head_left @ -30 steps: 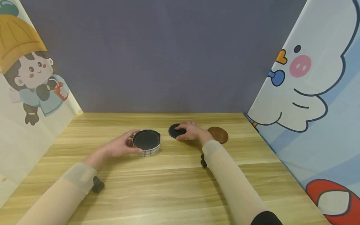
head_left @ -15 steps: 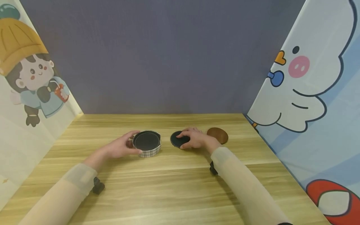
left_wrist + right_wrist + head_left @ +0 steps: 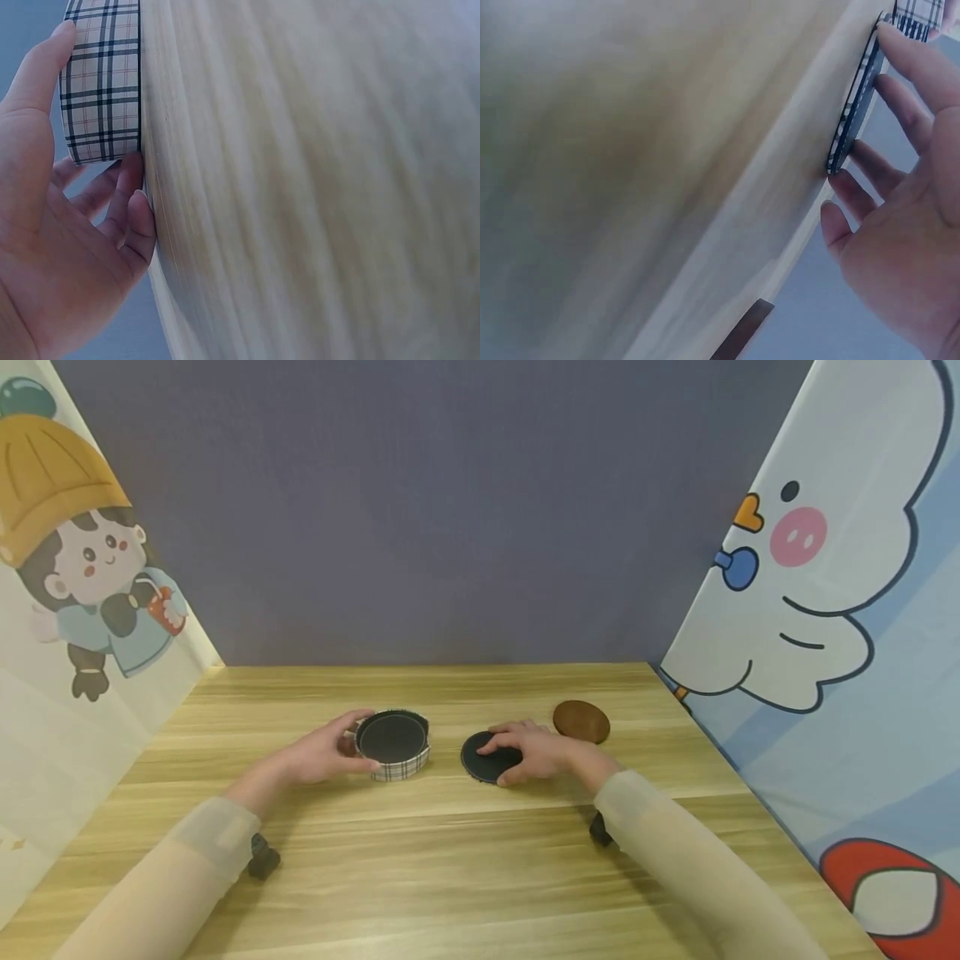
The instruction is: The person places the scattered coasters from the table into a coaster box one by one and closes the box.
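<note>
the black coaster [image 3: 487,757] lies flat on the worktop [image 3: 465,868], just right of the plaid holder [image 3: 393,746]. the right hand [image 3: 536,753] presses it with nearly straight fingers; the left hand [image 3: 318,754] has its grip curled round the holder's wall.

A brown round coaster [image 3: 581,720] is lying flat on the wooden table [image 3: 450,877], toward the right rear. A grey-purple wall [image 3: 435,510] is standing behind. Cartoon panels are flanking the table: a child in a yellow hat [image 3: 67,543] at left, a white pig-nosed figure [image 3: 817,568] at right.
</note>
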A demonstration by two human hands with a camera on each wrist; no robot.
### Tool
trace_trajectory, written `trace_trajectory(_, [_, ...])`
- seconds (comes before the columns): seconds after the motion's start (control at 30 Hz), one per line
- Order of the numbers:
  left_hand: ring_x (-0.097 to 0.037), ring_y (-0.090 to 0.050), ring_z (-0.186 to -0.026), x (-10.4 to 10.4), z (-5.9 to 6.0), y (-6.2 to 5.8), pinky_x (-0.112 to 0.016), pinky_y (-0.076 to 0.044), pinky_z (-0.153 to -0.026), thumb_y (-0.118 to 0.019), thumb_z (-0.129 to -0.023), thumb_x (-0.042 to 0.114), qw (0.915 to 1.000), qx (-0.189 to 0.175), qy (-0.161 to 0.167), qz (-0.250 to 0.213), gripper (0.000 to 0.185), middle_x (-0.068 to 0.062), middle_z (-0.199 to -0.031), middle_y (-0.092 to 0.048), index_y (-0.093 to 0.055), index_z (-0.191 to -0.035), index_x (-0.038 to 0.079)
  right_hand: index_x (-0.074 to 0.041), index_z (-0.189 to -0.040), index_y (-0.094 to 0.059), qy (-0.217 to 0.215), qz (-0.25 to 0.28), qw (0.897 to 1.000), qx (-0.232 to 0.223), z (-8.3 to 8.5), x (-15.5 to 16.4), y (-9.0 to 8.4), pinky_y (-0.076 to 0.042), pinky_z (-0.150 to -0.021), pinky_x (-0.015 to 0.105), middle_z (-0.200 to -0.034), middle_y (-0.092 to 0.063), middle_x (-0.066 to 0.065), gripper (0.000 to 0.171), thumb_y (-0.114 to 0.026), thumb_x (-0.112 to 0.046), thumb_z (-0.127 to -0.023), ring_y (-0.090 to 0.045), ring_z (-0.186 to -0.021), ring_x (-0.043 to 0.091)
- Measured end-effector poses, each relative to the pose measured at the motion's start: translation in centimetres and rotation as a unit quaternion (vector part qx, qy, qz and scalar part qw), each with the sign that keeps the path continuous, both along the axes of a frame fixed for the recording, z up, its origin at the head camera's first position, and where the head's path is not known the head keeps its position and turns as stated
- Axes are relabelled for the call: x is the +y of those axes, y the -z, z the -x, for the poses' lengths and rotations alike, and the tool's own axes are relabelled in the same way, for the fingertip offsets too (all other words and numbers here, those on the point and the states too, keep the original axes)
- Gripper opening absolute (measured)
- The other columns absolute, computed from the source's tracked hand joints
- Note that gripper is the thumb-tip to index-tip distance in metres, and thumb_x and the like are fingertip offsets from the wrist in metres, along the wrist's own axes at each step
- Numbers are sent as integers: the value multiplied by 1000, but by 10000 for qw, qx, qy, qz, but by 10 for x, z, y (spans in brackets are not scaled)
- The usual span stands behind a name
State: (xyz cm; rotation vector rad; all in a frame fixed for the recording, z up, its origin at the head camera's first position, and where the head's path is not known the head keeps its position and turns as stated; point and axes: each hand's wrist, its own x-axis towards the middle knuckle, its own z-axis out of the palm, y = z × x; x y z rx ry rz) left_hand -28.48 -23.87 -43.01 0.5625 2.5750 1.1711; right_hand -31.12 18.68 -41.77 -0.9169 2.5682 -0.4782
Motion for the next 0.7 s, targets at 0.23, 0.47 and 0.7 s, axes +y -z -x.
trace_trajectory(0.23, [-41, -68, -132, 0, 0, 0, -59, -58, -111, -89, -94, 40, 10000, 15, 14, 27, 109, -34, -163, -42, -21, -174, 9, -42, -150, -65, -109, 146, 9998, 24, -14, 7, 1, -16, -132, 75, -179, -32, 6, 56, -84, -46, -97, -17, -167, 49])
trace_trajectory(0.47, [-38, -69, -129, 0, -1, 1, -59, -57, -111, -89, -94, 39, 10000, 27, 1, 32, 109, -34, -162, -43, -22, -174, 9, -47, -148, -65, -37, 26, 9998, 208, -23, 8, 3, -30, -130, 67, -175, -36, 4, 58, -85, -54, -94, -28, -163, 40])
trace_trajectory(0.7, [-40, -68, -130, 0, -1, 1, -61, -56, -112, -90, -93, 39, 10000, 60, -7, 24, 109, -34, -161, -44, -23, -174, 9, -48, -149, -63, -30, -23, 9994, 346, -29, 9, 4, -38, -125, 61, -168, -41, 4, 61, -86, -56, -93, -37, -155, 37])
